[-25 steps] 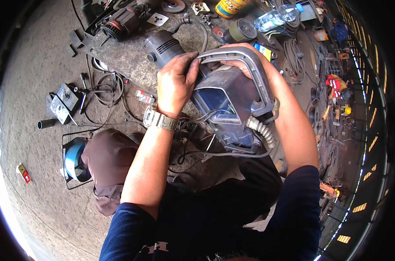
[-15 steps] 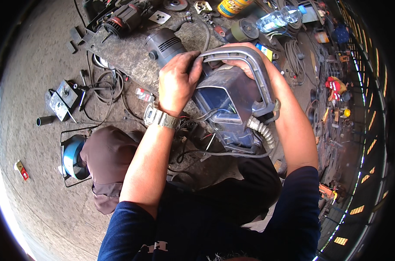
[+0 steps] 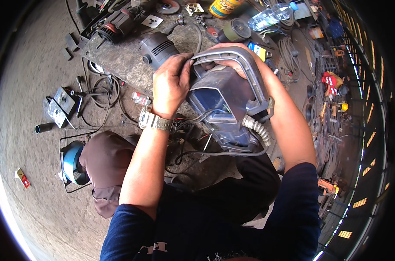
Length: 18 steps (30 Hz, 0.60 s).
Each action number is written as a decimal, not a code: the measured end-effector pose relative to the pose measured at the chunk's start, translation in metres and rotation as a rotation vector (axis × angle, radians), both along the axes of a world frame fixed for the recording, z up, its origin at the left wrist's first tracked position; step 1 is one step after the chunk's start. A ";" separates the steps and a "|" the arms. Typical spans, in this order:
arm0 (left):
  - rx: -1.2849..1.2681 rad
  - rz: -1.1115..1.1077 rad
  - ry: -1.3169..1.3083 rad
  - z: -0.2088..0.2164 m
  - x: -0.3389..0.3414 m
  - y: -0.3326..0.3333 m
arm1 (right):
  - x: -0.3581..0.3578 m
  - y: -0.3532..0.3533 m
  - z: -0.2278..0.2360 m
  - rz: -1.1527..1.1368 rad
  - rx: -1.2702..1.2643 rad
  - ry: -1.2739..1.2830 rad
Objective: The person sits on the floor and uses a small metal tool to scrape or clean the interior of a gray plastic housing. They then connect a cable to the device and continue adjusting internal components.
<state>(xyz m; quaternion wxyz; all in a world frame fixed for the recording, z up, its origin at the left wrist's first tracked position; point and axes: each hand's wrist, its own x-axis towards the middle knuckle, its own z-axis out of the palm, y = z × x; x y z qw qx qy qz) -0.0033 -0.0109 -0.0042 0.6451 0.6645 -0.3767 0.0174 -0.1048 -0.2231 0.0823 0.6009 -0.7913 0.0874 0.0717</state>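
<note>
Apparently the step is steadying the tool housing (image 3: 239, 93) above my lap (image 3: 258, 180): left hand (image 3: 169, 85) gripping an end of the handle (image 3: 259, 80), right hand (image 3: 236, 66) behind it, whether closed I can't tell; the next move likely calls for sparing the exposed wires (image 3: 205, 115).

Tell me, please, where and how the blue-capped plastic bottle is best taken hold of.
Probably around the middle of the clear bottle, from above: its rounded body lies on its side, and the olive canister sits close to its base end.
</note>
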 end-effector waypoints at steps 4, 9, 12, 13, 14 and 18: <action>-0.006 -0.023 0.030 -0.002 0.000 -0.001 | -0.001 -0.008 0.001 0.052 -0.122 0.007; 0.022 -0.018 0.066 -0.002 0.000 0.001 | 0.002 -0.010 0.004 0.093 -0.290 0.039; 0.009 -0.021 0.068 0.000 -0.001 0.000 | -0.003 -0.005 0.002 0.009 -0.167 0.051; 0.008 -0.016 0.062 -0.001 -0.001 0.000 | -0.003 -0.002 0.001 -0.024 -0.095 0.048; 0.007 -0.012 0.056 -0.001 -0.001 0.000 | -0.002 0.000 0.000 -0.023 -0.096 0.033; 0.007 -0.008 0.065 0.000 -0.002 0.001 | -0.001 0.001 0.000 -0.016 -0.122 0.013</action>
